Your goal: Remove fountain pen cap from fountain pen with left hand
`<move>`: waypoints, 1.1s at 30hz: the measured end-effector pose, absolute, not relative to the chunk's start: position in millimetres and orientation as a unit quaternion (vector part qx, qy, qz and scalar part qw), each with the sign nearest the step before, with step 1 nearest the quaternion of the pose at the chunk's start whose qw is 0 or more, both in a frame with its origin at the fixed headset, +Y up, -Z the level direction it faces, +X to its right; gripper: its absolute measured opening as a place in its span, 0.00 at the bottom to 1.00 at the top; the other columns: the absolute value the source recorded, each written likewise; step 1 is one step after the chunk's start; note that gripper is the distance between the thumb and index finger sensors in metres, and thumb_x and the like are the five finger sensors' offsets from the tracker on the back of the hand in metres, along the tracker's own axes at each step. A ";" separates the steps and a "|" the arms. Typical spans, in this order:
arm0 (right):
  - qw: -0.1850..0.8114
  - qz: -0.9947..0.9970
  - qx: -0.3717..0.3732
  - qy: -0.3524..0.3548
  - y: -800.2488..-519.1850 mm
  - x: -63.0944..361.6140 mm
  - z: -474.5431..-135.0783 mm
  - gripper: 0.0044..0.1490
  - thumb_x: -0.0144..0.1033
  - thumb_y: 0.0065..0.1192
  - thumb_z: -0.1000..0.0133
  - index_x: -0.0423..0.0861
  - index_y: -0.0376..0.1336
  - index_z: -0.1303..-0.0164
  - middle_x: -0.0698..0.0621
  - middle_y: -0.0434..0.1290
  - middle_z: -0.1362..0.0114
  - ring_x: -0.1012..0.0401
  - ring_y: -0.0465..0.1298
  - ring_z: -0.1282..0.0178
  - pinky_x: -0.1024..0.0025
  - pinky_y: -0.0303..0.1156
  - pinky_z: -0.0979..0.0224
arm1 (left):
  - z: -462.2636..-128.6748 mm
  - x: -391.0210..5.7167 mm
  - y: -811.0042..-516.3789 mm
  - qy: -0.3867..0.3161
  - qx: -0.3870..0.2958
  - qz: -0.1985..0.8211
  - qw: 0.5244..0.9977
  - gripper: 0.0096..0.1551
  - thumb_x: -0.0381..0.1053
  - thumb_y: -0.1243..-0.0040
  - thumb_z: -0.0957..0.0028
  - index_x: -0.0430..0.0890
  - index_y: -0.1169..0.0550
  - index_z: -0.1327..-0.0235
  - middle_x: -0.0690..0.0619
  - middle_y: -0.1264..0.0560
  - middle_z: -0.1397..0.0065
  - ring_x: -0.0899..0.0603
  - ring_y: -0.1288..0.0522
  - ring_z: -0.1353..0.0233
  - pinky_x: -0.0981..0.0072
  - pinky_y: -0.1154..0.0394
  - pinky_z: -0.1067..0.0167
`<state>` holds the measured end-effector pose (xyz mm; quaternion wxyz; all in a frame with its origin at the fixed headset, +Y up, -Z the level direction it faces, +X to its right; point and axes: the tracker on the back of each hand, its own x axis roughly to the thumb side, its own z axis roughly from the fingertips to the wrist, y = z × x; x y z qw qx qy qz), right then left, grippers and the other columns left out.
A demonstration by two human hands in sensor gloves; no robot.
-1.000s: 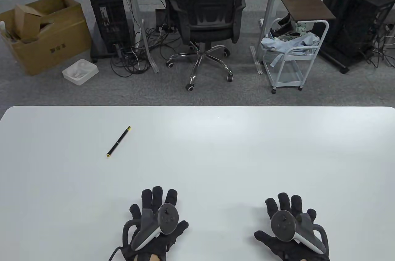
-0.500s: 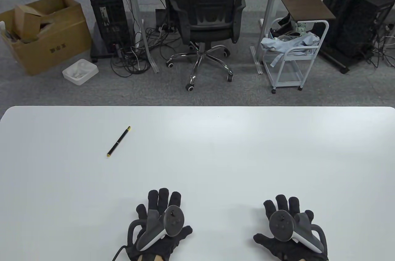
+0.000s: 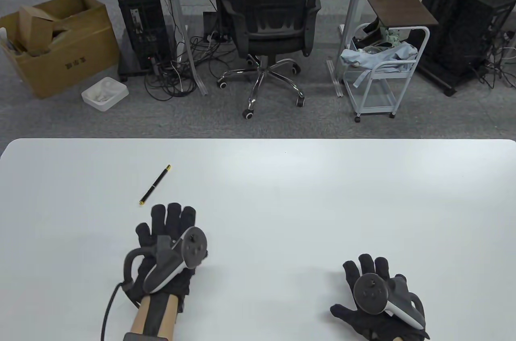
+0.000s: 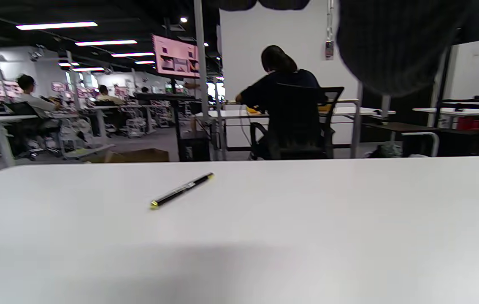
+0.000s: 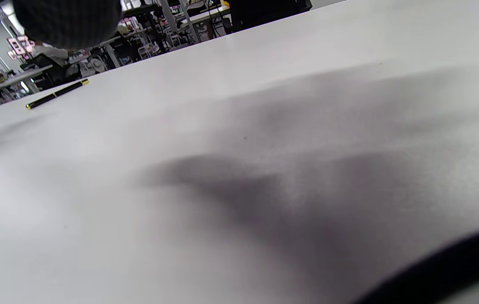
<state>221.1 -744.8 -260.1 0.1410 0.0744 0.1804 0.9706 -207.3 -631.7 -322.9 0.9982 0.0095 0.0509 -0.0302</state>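
Note:
A black fountain pen [image 3: 155, 185] with gold ends lies capped on the white table [image 3: 306, 179], left of the middle, pointing up and to the right. It also shows in the left wrist view [image 4: 182, 190] and the right wrist view [image 5: 57, 94]. My left hand [image 3: 171, 224] is flat and open, fingers spread, just below and to the right of the pen's near end, not touching it. My right hand [image 3: 369, 270] rests flat and open on the table near the front right, holding nothing.
Beyond the table's far edge stand a black office chair [image 3: 274, 22], a white wire cart [image 3: 383, 71], a cardboard box [image 3: 56, 42] and desks with cables. A person sits at a desk in the left wrist view [image 4: 281, 84].
My left hand has moved forward and left across the table, from the front edge to just short of the pen. My right hand has barely moved. The pen lies as before.

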 end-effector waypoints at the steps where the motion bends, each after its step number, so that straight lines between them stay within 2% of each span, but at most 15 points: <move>1: 0.150 0.969 0.073 0.180 -744.5 224.4 -260.6 0.60 0.66 0.49 0.47 0.51 0.22 0.25 0.41 0.16 0.21 0.37 0.19 0.25 0.26 0.22 0.34 | -330.5 -217.0 -629.9 0.065 0.018 -0.028 0.997 0.50 0.61 0.31 0.56 0.54 0.40 0.21 0.49 0.46 0.13 0.34 0.50 0.14 0.32 0.48 0.25; 7: 0.182 0.965 0.075 0.174 -741.8 234.8 -261.8 0.60 0.65 0.48 0.47 0.50 0.22 0.25 0.41 0.16 0.22 0.36 0.19 0.25 0.26 0.22 0.34 | -386.6 -264.3 -645.7 0.129 0.015 0.011 0.991 0.41 0.59 0.30 0.55 0.56 0.32 0.26 0.53 0.36 0.17 0.39 0.40 0.17 0.41 0.41 0.24; 13: 0.157 0.967 0.106 0.172 -742.0 224.2 -259.7 0.59 0.65 0.46 0.46 0.50 0.22 0.25 0.40 0.16 0.22 0.36 0.19 0.26 0.26 0.23 0.34 | -447.6 -301.0 -693.3 0.193 -0.020 0.029 0.981 0.32 0.55 0.30 0.53 0.59 0.25 0.33 0.57 0.28 0.23 0.41 0.33 0.22 0.40 0.38 0.26; 20: 0.171 0.956 0.113 0.210 -749.0 222.0 -258.6 0.59 0.65 0.46 0.46 0.49 0.21 0.25 0.40 0.15 0.23 0.36 0.18 0.27 0.26 0.23 0.35 | -499.8 -319.1 -733.5 0.242 -0.039 0.005 0.970 0.29 0.55 0.30 0.54 0.59 0.23 0.36 0.57 0.25 0.25 0.42 0.29 0.26 0.42 0.36 0.27; 25: 0.190 0.952 0.108 0.216 -749.9 224.4 -259.8 0.59 0.64 0.45 0.45 0.49 0.20 0.26 0.40 0.13 0.24 0.36 0.17 0.27 0.26 0.22 0.35 | -519.1 -318.9 -755.9 0.253 -0.061 -0.008 0.966 0.28 0.55 0.30 0.54 0.58 0.21 0.38 0.56 0.23 0.27 0.41 0.28 0.29 0.41 0.36 0.27; 29: 0.202 0.947 0.128 0.213 -748.7 220.0 -258.8 0.58 0.63 0.45 0.45 0.48 0.21 0.25 0.39 0.13 0.24 0.36 0.17 0.27 0.26 0.22 0.35 | -531.1 -311.2 -772.9 0.230 -0.095 -0.051 0.967 0.28 0.54 0.30 0.54 0.55 0.21 0.38 0.54 0.22 0.30 0.41 0.26 0.32 0.39 0.35 0.28; 30: 0.201 0.948 0.130 0.209 -747.7 218.8 -258.1 0.58 0.63 0.45 0.45 0.48 0.21 0.25 0.39 0.14 0.24 0.36 0.17 0.27 0.26 0.22 0.35 | -533.0 -310.9 -772.1 0.230 -0.111 -0.049 0.966 0.26 0.54 0.33 0.50 0.54 0.22 0.37 0.54 0.23 0.30 0.41 0.26 0.32 0.39 0.35 0.28; 33: 0.202 0.950 0.142 0.190 -743.8 214.6 -255.5 0.56 0.60 0.45 0.44 0.48 0.23 0.24 0.39 0.15 0.24 0.36 0.18 0.27 0.26 0.23 0.34 | -531.6 -306.3 -772.7 0.245 -0.097 -0.038 0.964 0.22 0.51 0.32 0.51 0.52 0.19 0.43 0.53 0.20 0.35 0.41 0.24 0.36 0.38 0.34 0.29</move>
